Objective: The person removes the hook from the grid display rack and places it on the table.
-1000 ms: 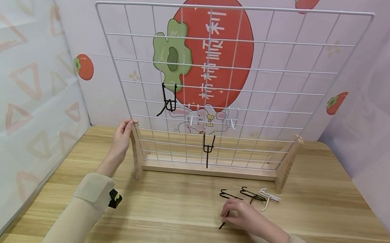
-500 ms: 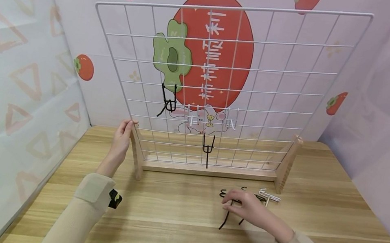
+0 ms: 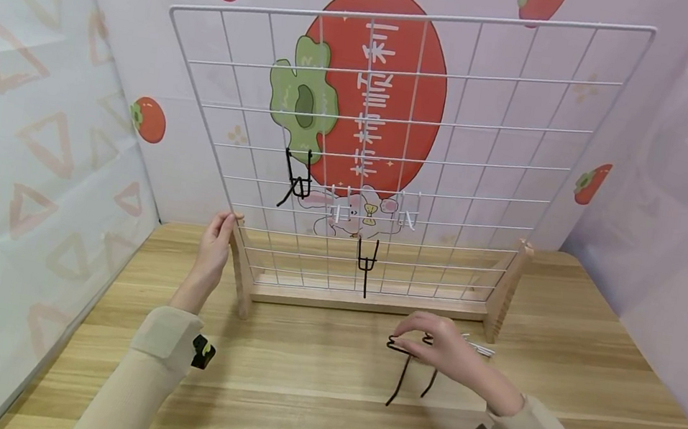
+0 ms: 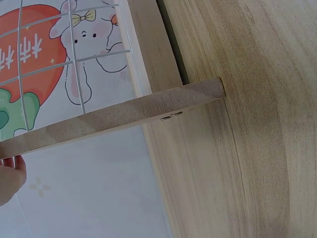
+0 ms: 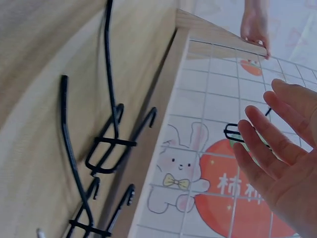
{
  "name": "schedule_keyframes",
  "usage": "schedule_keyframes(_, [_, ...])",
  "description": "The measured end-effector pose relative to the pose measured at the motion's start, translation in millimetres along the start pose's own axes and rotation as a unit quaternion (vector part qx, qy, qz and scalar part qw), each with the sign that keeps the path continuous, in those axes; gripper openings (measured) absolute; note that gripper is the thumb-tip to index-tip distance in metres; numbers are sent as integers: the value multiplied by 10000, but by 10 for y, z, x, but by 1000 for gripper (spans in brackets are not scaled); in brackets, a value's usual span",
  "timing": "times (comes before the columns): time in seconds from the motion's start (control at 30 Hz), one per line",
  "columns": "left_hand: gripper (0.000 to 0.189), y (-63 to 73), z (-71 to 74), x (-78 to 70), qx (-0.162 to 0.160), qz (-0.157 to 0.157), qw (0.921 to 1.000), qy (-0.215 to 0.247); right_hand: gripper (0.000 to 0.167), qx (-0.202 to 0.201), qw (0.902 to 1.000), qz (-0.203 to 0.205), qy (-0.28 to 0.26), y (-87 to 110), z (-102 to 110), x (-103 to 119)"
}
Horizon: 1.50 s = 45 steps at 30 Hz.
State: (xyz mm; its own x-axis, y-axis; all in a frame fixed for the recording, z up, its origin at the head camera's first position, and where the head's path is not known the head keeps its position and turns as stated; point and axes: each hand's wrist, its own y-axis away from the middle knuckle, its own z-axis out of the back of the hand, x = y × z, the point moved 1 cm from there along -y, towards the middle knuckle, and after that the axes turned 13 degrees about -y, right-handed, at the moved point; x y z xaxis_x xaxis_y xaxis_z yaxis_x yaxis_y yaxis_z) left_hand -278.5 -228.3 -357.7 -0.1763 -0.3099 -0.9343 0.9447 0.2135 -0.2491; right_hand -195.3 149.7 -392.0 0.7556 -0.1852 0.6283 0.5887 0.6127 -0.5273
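A white wire grid panel (image 3: 484, 165) leans in a wooden stand (image 3: 371, 304) on the table. My left hand (image 3: 215, 245) pinches the top of the stand's left side piece (image 3: 241, 266). Just above the tabletop hovers my right hand (image 3: 447, 348), its fingers spread and loosely extended in the right wrist view. Beneath it lie two black wire hooks, one nearer (image 3: 400, 381) and one farther right (image 3: 430, 384), both partly covered by the hand in the head view. A white hook (image 3: 483, 349) shows behind that hand. Nothing is in the right palm.
Two black hooks, an upper one (image 3: 297, 183) and a lower one (image 3: 366, 268), hang on the grid. Between them in height hang two white hooks, left (image 3: 338, 212) and right (image 3: 408, 218). A printed cloth (image 3: 616, 83) stands behind the table (image 3: 294, 396).
My right hand has moved off the nearer black hook, a little up toward the stand, uncovering the hooks' rods. That hook stays put on the table. My left hand has not moved.
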Motion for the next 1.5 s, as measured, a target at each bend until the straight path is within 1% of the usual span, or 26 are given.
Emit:
schedule_keyframes(0.13, [28, 2, 0, -2, 8, -7, 10000, 17, 20, -193, 9990, 351, 187, -70, 63, 33])
schedule_keyframes(0.23, [29, 4, 3, -4, 17, -12, 10000, 7, 22, -308, 9978, 508, 280, -113, 104, 55])
schedule_keyframes(0.47, [30, 10, 4, -11, 37, 21, 10000, -65, 22, -411, 9972, 584, 213, -217, 209, 139])
schedule_keyframes(0.63, [28, 4, 2, -2, 12, 10, 10000, -39, 26, -531, 9955, 712, 329, -290, 274, 199])
schedule_keyframes(0.83, [28, 1, 0, 1, 4, -14, 10000, -24, 25, -658, 9955, 592, 350, -353, 341, 252])
schedule_keyframes(1.07, [29, 5, -2, -5, 44, 30, 10000, -31, 29, -1030, 9912, 737, 381, -454, 435, 343])
schedule_keyframes(1.27, [30, -2, 2, 3, -1, 12, 10000, -53, 30, -1329, 9865, 868, 393, -530, 490, 391])
schedule_keyframes(1.37, [27, -3, 3, 10, -13, -4, 10000, -61, 29, -1422, 9853, 860, 406, -556, 517, 408])
schedule_keyframes(1.5, [18, -5, 2, 19, 11, -100, 9999, 40, 28, -1550, 9833, 908, 291, -593, 561, 442])
